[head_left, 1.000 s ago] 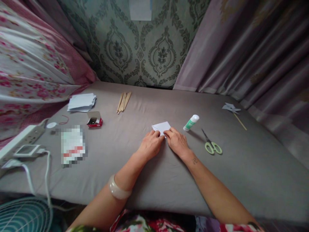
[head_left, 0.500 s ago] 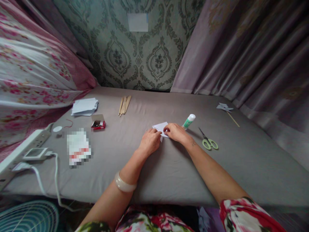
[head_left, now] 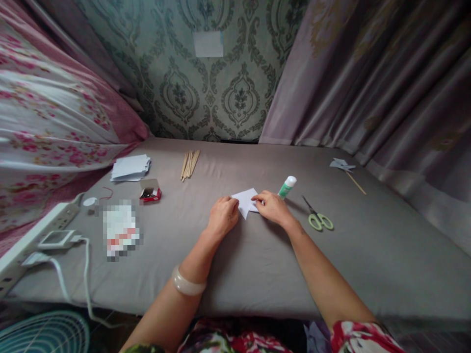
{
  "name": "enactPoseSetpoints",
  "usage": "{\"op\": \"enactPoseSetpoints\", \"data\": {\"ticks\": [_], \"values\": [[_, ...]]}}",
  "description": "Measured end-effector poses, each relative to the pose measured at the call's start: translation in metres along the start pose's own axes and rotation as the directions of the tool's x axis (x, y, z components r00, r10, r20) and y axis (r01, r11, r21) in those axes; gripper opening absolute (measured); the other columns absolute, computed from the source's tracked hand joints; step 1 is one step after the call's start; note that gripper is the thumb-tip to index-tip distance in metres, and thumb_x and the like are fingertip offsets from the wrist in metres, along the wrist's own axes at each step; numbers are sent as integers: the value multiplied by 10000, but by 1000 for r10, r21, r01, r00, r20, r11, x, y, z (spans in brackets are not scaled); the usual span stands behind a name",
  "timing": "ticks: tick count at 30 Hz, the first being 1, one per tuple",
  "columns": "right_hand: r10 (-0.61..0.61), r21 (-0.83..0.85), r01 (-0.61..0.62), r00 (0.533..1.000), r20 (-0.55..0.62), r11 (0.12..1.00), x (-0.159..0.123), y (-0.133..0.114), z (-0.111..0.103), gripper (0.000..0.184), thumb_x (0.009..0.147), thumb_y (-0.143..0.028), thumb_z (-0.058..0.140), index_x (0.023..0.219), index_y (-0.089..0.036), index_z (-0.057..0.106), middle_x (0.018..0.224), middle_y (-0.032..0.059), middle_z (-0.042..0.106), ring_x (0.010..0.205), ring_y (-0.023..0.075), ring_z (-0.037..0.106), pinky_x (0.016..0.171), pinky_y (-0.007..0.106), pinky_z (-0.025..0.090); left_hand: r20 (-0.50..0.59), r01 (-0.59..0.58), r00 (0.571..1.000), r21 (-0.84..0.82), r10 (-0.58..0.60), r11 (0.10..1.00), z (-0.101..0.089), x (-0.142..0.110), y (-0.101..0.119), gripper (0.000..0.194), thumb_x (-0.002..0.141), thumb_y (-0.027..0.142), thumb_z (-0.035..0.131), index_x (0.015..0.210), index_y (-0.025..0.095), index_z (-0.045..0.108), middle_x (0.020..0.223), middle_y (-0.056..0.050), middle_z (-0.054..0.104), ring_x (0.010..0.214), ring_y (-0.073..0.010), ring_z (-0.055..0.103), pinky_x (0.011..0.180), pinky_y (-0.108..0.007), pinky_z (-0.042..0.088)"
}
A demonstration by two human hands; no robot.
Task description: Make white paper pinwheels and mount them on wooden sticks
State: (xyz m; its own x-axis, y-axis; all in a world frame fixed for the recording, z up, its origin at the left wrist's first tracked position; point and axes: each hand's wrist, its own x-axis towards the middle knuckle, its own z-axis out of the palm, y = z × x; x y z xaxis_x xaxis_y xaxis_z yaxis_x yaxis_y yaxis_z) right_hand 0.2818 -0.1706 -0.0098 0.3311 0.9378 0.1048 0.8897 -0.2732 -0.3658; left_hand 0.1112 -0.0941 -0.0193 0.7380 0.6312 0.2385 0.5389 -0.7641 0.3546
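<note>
Paper (head_left: 246, 202), white and folded, rests on the grey cloth-covered counter (head_left: 239, 267), left hand (head_left: 222, 214) grip clamped on its edge; right hand (head_left: 274, 208) touches it, grip closure unclear. Folding seems in hand, calling for steady alignment.

The floral clothing (head_left: 360, 337) is red, white and green — the rounded bangle (head_left: 187, 283), milky pale.

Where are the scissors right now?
In the head view, the scissors lie on the table's right side, just right of the glue stick and the right hand.
</note>
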Motion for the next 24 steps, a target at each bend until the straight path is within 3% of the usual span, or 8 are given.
{"op": "enactPoseSetpoints", "data": {"ticks": [13,20,24], "values": [[-28,-149,40,996,80,988,-7,-17,4,353,885,-185,428,1087,-216,716,1101,96,645,1018,220,607,801,299,445,42,19,999,10,-19,1000,-2,0,4,274,936,200,411,926,159,682,903,-101,655,886,-205,589,788,-300,437],[62,183,-46,994,-85,982,-8,6,-8,272,820,-195,522,988,-197,736,960,52,713,810,161,638,756,259,455,30,10,999,15,-11,1000,2,1,0,265,933,206,422,931,167,684,917,-96,660,889,-206,588,780,-301,437],[167,316,-147,985,-38,937,-19,37,-24,177,771,-283,604,824,-174,733,802,47,729,722,164,645,662,243,449,30,-9,1000,26,8,1000,3,2,0,266,934,214,426,917,166,687,896,-96,660,865,-205,590,766,-305,443]]}}
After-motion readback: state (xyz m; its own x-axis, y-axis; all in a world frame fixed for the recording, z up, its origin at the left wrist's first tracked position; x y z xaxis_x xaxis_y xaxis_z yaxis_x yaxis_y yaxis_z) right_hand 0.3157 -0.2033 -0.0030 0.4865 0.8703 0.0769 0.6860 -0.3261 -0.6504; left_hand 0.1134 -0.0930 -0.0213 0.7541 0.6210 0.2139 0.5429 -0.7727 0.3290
